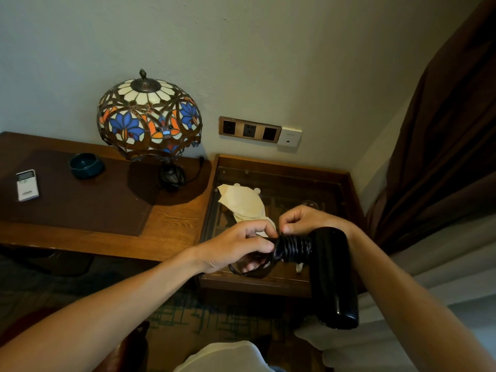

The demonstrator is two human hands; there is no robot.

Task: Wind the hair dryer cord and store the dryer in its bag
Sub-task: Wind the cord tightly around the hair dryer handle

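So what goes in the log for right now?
step: winding | cord: coiled on dryer handle | hands: left, right pinch cord | bag: on table

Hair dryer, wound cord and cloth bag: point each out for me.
hair dryer [332, 269]: head view, middle of the black barrel.
wound cord [294, 247]: head view, coils around the handle.
cloth bag [243, 201]: head view, pale fabric on the glass-topped table.

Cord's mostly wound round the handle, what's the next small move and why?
Probably tuck the loose black cord loop under the coils on the black hair dryer: both hands pinch there, and the cream cloth bag lies unused.
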